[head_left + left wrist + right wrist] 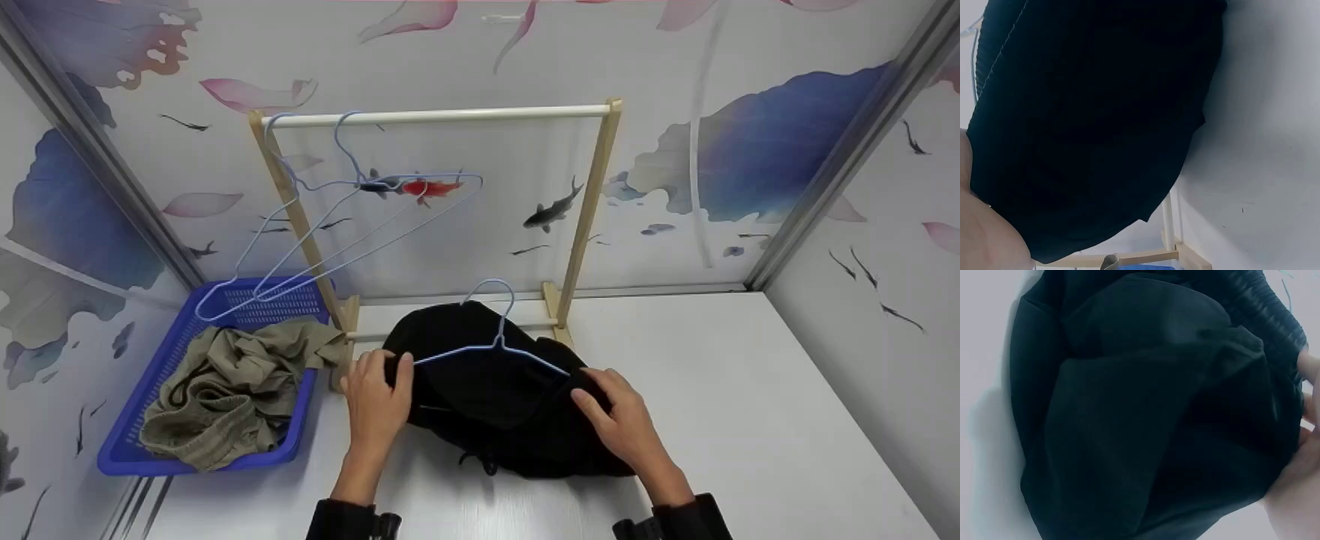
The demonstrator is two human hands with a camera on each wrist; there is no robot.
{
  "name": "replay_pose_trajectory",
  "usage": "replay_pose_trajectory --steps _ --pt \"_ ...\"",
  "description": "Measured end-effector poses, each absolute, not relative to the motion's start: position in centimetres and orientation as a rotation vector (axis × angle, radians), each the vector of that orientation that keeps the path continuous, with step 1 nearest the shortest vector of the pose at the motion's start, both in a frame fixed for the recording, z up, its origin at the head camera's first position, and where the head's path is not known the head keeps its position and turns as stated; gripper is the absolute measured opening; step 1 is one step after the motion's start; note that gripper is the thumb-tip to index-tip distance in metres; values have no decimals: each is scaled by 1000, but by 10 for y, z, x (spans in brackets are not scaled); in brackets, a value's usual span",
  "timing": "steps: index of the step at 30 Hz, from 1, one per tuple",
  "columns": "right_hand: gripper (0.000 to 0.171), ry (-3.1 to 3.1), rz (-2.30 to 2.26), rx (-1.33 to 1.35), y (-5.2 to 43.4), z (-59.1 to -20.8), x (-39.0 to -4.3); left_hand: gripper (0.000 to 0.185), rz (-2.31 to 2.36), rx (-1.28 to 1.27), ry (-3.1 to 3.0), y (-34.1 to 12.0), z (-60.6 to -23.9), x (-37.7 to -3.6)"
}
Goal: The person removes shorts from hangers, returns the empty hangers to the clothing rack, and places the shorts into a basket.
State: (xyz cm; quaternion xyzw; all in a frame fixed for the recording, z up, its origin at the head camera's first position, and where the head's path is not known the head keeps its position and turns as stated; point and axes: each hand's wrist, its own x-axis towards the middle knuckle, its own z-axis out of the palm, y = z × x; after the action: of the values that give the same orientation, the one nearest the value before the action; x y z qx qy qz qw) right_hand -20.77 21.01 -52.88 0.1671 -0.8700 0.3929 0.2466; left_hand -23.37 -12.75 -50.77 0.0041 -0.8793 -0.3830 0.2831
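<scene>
Black shorts (480, 405) with a gathered elastic waistband (1258, 298) are bunched over the white table, their drawstring hanging at the near side. A light-blue wire hanger (459, 351) lies in the waist opening, hook pointing away, its two ends covered by black cloth. On the left, my left hand (379, 397) pinches the waistband at the hanger's end between thumb and fingers. My right hand (621, 416) grips the waistband at the other end. In the left wrist view, black cloth (1095, 129) fills most of the picture and hides the fingertips.
Behind stands a wooden rack with a white rail (450, 115); light-blue hangers (360, 182) hang at its left end. A blue basket (124, 450) at left holds crumpled khaki clothing (232, 397). White table surface (750, 420) extends to the right. Patterned panels enclose the table.
</scene>
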Motion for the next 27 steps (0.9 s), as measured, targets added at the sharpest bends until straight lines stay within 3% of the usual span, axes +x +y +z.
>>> replay_pose_trajectory --steps 12,27 --pt "9 -2328 1120 282 203 -535 -208 30 -1068 30 -2337 -128 -505 -229" --pt "10 -2289 1196 282 206 -536 -205 27 -1174 107 -2289 -130 -507 -230"
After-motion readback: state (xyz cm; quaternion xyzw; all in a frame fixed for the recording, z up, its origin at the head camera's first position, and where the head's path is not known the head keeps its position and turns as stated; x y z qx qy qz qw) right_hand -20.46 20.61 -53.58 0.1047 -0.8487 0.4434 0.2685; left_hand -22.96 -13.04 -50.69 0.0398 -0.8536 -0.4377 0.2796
